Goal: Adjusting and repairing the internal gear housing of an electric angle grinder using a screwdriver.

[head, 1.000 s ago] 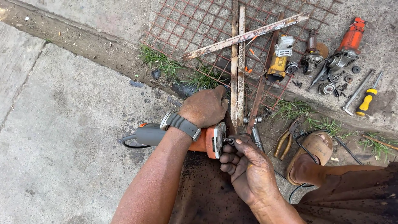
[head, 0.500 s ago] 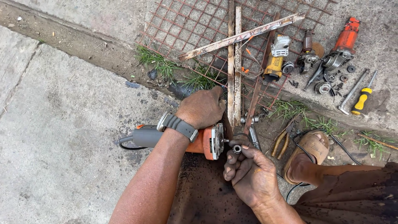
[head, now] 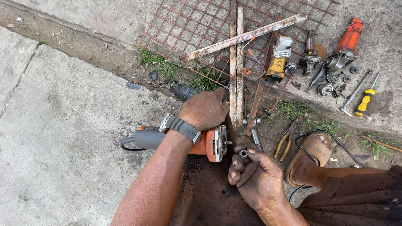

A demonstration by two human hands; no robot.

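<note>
At the far left lies bare concrete ground (head: 54, 138), split by a strip of dirt that runs diagonally up to the left edge. On it rests an orange and grey angle grinder (head: 184, 142), lying on its side with its grey tail pointing left and a black cord (head: 125, 144) looping out behind; most of its orange body is hidden under the wrist and palm. The left hand (head: 204, 109), with a grey watch (head: 181, 128) on the wrist, is clenched over the grinder's head, pressing it to the ground; its fingertips are out of sight behind the tool. Just right of the grinder's round silver face, the right hand (head: 256, 180) is closed around a small metal nut-like part (head: 243, 153), pinched at the fingertips and close to the spindle; whether it touches the spindle cannot be told.

Above the hands a rusty wire mesh (head: 184, 29) lies flat, with two long metal bars (head: 235, 62) and a slanted strip (head: 247, 37) across it. Tufts of grass (head: 159, 65) grow at its edge. Pliers (head: 284, 142) lie near a sandalled foot (head: 312, 157), partly cut off by a dark trouser leg. Further right sit a yellow tool body (head: 277, 62), a dismantled red grinder (head: 345, 46) with loose small parts hard to make out, and a yellow-handled screwdriver (head: 365, 101).
</note>
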